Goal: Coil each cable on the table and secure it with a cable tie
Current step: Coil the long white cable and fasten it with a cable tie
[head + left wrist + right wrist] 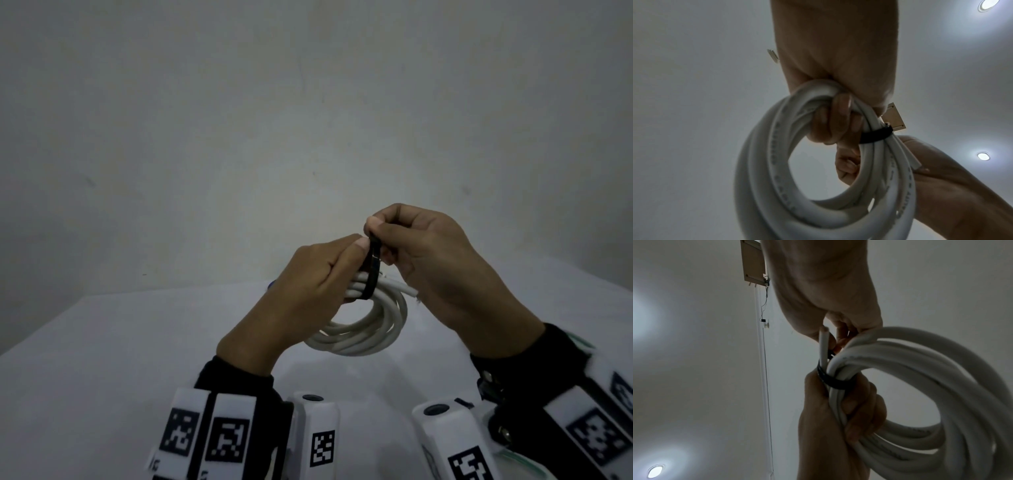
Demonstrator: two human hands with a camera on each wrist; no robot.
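A white cable [370,329] wound into a coil of several loops hangs in the air above the table. My left hand [318,284] grips the top of the coil [764,178], its fingers [838,120] curled round the bunched strands. A black cable tie [373,270] wraps the bunch right beside that grip, and shows as a dark band [875,134] [836,382] in both wrist views. My right hand [421,253] pinches the upper end of the tie between thumb and forefinger. One cut cable end [823,344] sticks out past the tie.
A white table [137,359] lies under the hands, with its far edge against a plain grey wall [239,120]. A small blue thing [271,284] peeks out behind my left hand. Ceiling lights [983,156] and a wooden wall plate [753,264] appear in the wrist views.
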